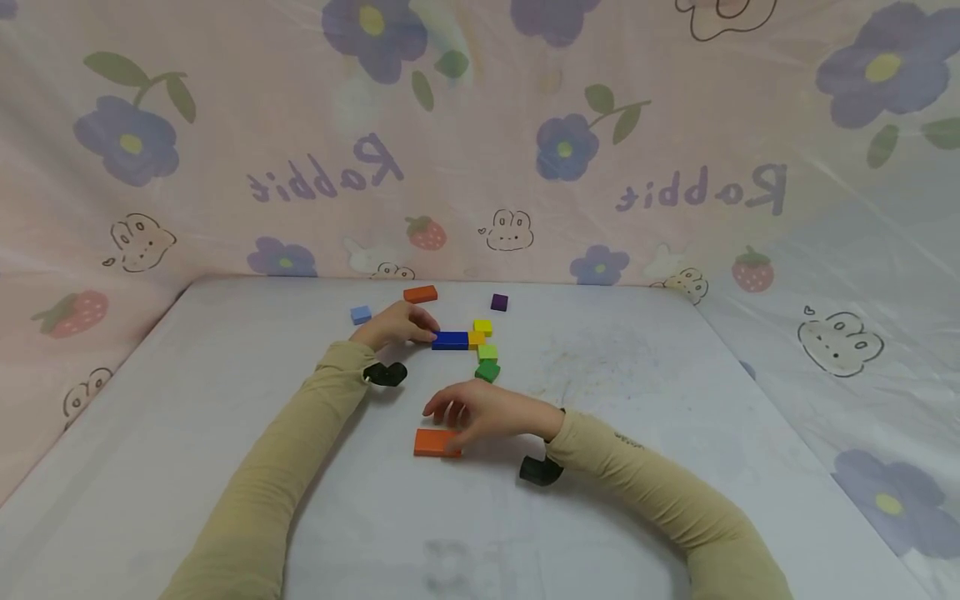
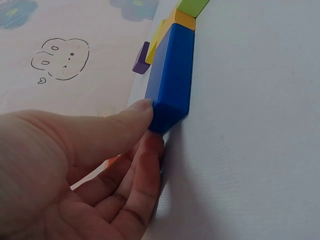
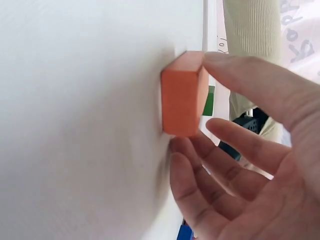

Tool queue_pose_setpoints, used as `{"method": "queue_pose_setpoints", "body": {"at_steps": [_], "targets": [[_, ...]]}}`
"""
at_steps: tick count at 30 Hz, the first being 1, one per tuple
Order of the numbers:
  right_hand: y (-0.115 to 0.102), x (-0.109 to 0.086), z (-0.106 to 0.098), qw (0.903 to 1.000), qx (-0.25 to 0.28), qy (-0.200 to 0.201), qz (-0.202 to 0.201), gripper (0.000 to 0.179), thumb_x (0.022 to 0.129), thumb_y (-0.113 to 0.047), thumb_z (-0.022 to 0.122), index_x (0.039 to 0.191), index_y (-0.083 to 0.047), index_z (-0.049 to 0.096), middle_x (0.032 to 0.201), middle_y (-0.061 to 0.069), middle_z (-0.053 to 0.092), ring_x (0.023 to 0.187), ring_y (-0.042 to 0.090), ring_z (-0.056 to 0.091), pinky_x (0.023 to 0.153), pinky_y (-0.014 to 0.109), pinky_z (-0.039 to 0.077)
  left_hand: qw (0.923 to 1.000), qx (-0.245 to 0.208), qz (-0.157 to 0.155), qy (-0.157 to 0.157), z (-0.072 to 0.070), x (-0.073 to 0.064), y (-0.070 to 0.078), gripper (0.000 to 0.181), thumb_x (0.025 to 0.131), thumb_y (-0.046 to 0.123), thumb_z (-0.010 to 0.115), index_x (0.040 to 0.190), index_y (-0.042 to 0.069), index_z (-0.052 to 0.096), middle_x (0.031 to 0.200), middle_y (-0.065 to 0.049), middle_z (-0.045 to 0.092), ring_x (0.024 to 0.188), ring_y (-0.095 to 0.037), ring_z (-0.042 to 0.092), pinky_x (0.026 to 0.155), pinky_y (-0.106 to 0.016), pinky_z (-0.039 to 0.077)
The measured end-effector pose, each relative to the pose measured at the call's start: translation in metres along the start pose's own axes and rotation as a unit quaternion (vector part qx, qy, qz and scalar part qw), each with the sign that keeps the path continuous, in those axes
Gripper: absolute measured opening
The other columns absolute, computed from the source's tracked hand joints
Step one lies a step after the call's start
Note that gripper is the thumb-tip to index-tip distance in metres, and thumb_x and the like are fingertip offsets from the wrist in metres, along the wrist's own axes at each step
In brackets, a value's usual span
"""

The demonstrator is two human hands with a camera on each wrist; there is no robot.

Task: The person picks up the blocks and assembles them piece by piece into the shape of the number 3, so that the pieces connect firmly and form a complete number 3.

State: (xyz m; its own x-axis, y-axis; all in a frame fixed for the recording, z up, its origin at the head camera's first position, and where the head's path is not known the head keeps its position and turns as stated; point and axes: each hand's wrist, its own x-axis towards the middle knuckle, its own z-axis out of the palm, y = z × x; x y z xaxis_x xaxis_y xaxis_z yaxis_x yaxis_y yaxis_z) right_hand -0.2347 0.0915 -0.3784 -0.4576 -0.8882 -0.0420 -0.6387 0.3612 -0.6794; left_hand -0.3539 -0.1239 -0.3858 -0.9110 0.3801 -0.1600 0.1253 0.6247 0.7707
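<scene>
L hand [image 1: 393,327] has thumb + fingertip at blue block's [image 1: 450,341] end, prob. bracing it vs. amber block [image 1: 477,340]; can't tell if pinching. R hand [image 1: 491,410], wide & loosely bent, straddles nearest orange block [image 1: 431,443], prob. for side access; green block [image 1: 487,372] lies beyond.

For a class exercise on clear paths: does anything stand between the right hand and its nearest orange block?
Nothing visible does: the right hand is at the orange block, its thumb by an edge. The green block lies beyond the hand, not between them.
</scene>
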Motion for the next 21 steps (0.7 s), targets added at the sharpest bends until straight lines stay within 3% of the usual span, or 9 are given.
{"method": "queue_pose_setpoints", "body": {"at_steps": [21], "targets": [[-0.0038, 0.002, 0.0054, 0.9988, -0.041, -0.025, 0.007, 0.043, 0.079, -0.013, 0.078, 0.118, -0.007, 0.061, 0.102, -0.001, 0.061, 0.088, 0.012, 0.055, 0.079, 0.024, 0.048, 1.0, 0.001, 0.004, 0.003, -0.0001, 0.0011, -0.0017, 0.024, 0.089, 0.014, 0.069, 0.111, 0.005, 0.068, 0.103, -0.009, 0.065, 0.091, -0.024, 0.055, 0.083, -0.031, 0.046]]}}
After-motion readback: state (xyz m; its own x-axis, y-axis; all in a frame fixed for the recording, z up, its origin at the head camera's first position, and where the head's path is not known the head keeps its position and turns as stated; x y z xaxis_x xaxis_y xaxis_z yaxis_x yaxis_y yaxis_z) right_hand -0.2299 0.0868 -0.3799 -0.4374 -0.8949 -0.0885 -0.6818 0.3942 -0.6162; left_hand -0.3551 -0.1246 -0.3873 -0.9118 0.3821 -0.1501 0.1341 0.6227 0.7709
